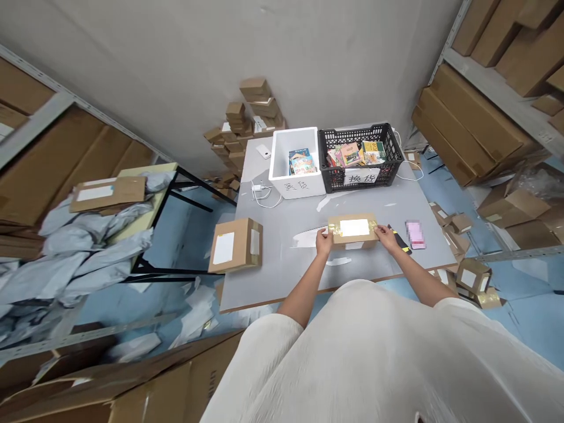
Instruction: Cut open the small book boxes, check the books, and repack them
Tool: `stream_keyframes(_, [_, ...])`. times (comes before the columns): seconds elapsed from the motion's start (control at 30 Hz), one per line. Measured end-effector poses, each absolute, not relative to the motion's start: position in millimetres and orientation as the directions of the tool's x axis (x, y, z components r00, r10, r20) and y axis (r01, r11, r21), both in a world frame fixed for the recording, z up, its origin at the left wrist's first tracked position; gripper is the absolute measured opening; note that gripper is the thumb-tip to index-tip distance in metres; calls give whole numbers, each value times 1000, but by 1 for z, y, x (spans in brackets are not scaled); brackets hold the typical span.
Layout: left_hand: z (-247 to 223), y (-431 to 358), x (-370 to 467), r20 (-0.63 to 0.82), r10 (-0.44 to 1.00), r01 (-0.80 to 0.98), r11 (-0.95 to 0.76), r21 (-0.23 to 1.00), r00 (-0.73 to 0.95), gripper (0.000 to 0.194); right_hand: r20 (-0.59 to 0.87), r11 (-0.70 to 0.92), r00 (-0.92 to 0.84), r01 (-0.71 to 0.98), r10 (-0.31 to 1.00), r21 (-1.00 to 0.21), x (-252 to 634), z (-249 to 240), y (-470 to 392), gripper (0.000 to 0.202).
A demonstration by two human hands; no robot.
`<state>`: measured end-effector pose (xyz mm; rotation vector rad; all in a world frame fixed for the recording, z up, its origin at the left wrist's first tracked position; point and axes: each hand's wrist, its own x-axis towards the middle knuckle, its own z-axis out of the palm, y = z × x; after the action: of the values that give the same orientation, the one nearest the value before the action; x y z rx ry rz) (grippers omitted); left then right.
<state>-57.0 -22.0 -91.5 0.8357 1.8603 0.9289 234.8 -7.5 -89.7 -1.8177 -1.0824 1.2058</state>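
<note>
A small taped cardboard box with a white label on top sits on the grey table before me. My left hand grips its left end and my right hand grips its right end, fingers closed on the edges. Just beyond my right hand lies a black and yellow tool, perhaps a cutter, partly hidden by that hand. Beside it is a pink phone-shaped item with a blurred surface.
A white foam box and a black crate, both holding books, stand at the table's back. Another cardboard box sits at the left edge. Grey parcels cover a side table. Shelves of cartons flank both sides.
</note>
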Motion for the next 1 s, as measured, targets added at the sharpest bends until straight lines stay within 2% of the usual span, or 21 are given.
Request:
stream_keyframes(0.23, [-101, -32, -58, -329, 839, 189, 442, 877, -434, 46, -467, -485, 166, 90, 869, -870, 240, -92, -20, 72])
stream_keyframes(0.43, [-97, -37, -53, -244, 871, 291, 388, 875, -427, 41, -444, -464, 156, 129, 882, -876, 241, -91, -21, 80])
stream_keyframes(0.63, [-87, -36, -55, -223, 875, 346, 388, 854, -430, 42, -409, -439, 192, 154, 892, -885, 236, -87, -22, 76])
stream_keyframes(0.73, [-74, -34, -54, -104, 908, 457, 301, 837, -406, 42, -337, -379, 211, 212, 918, -901, 226, -79, -19, 69])
stream_keyframes(0.83, [-56, -34, -46, -3, 964, 462, 130, 877, -265, 44, -239, -282, 179, 278, 954, -918, 204, -68, -11, 68])
stream_keyframes(0.9, [-43, -35, -40, 44, 979, 420, 46, 906, -201, 44, -166, -182, 78, 327, 983, -927, 183, -60, -5, 65])
stream_keyframes(1.0, [-26, -40, -39, 101, 968, 424, 6, 905, -231, 51, -87, -32, -115, 416, 990, -909, 148, -52, -2, 52])
